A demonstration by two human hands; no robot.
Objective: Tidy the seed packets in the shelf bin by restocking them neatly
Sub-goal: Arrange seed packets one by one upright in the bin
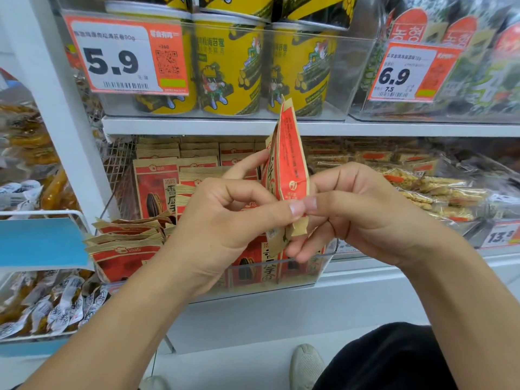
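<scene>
A small stack of red and tan seed packets (pixel 288 161) stands upright, edge on, in front of the shelf. My left hand (pixel 225 220) pinches its lower edge with thumb and curled fingers. My right hand (pixel 351 212) grips the same stack from the right, thumb on the bottom corner, fingers curled beneath. Behind and below my hands sits the clear shelf bin (pixel 320 273), with more seed packets (pixel 156 187) standing at its back. Others lie toppled (pixel 126 243) at its left front.
Yellow seaweed-roll cups (pixel 229 68) fill the clear bin on the shelf above, with price tags 5.9 (pixel 123 56) and 6.9 (pixel 410 73). Bagged crackers (pixel 430 190) lie to the right. A wire basket of wrapped snacks (pixel 50 302) hangs at the left. My shoe (pixel 306 364) is on the floor.
</scene>
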